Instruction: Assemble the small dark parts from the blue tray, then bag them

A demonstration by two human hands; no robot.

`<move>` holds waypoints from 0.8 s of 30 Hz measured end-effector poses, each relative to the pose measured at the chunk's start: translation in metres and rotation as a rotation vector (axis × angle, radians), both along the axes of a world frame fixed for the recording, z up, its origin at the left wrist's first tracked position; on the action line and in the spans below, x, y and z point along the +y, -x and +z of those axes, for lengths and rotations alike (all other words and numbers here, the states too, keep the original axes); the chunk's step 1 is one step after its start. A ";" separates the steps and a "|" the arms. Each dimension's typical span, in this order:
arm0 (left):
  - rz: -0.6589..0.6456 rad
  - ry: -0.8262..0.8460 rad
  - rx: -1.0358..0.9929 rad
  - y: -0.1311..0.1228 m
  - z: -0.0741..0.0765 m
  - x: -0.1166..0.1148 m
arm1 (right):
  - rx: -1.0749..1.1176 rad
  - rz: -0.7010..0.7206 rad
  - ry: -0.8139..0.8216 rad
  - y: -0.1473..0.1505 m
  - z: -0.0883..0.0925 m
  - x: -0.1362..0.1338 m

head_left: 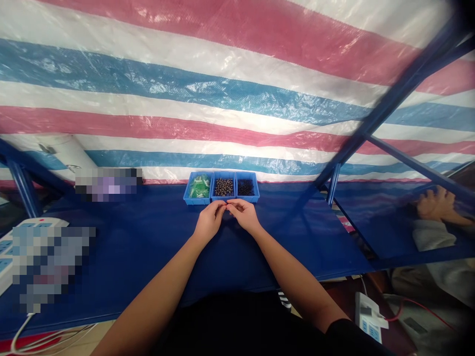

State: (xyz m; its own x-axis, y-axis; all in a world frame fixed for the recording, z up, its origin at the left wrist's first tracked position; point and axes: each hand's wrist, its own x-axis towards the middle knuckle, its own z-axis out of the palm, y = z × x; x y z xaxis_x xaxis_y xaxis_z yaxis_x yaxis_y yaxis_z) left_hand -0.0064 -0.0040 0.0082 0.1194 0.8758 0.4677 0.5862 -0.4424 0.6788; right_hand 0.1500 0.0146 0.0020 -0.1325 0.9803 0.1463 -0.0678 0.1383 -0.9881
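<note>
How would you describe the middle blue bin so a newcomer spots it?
On the dark blue tabletop, three blue plastic bins stand in a row beyond the left hand and right hand. The middle bin alone holds brownish metal parts; its neighbours hold green pieces and black parts.

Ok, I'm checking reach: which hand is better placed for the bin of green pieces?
Probably the left hand. It rests just below that bin, on the same side, while the right hand lies further over, beyond the middle bin, and would have to cross the left hand.
</note>
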 end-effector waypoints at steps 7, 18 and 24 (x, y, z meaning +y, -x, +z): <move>-0.008 0.038 0.009 0.001 0.000 0.000 | 0.003 0.015 0.027 0.001 0.002 -0.001; -0.004 0.019 -0.010 -0.002 0.000 -0.001 | -0.009 0.004 0.026 -0.001 -0.002 0.001; -0.002 0.060 0.019 0.001 -0.001 0.000 | -0.009 0.009 -0.019 0.001 -0.002 -0.001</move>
State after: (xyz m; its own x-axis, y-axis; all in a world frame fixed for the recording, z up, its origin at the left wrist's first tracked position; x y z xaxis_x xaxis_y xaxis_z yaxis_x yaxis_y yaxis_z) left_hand -0.0074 -0.0039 0.0075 0.1291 0.9020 0.4120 0.5982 -0.4022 0.6931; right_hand 0.1489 0.0140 -0.0002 -0.1427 0.9762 0.1633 -0.0598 0.1562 -0.9859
